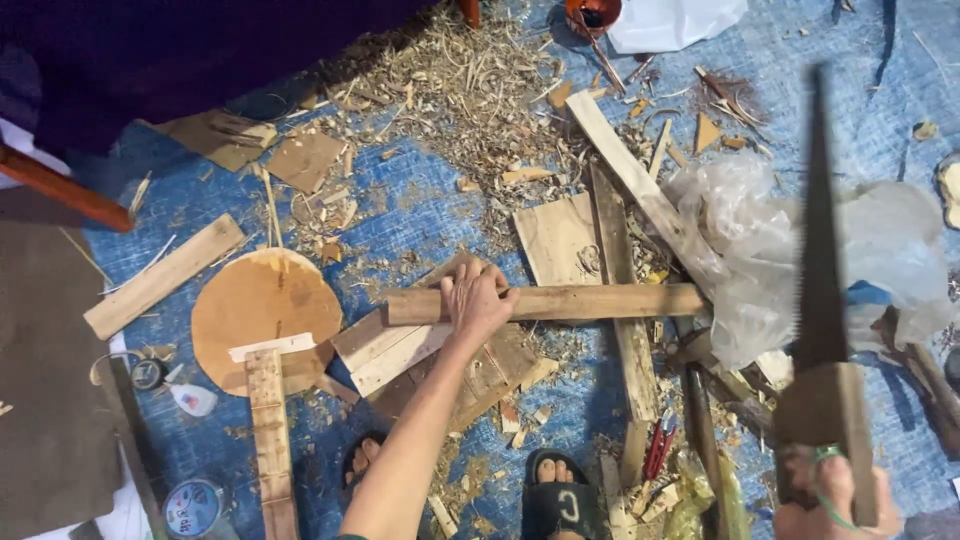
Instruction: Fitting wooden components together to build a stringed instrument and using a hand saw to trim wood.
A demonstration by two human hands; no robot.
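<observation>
the left hand [477, 300] presses palm-down on the wooden batten [545, 302], which lies crosswise over scrap boards on the blue tarp [420, 215]. the right hand [830, 495], grip closed round the handsaw [822, 300] handle, holds the blade pointing far. sawing cleanly likely needs firm downward pressure and fingers kept clear.
</observation>
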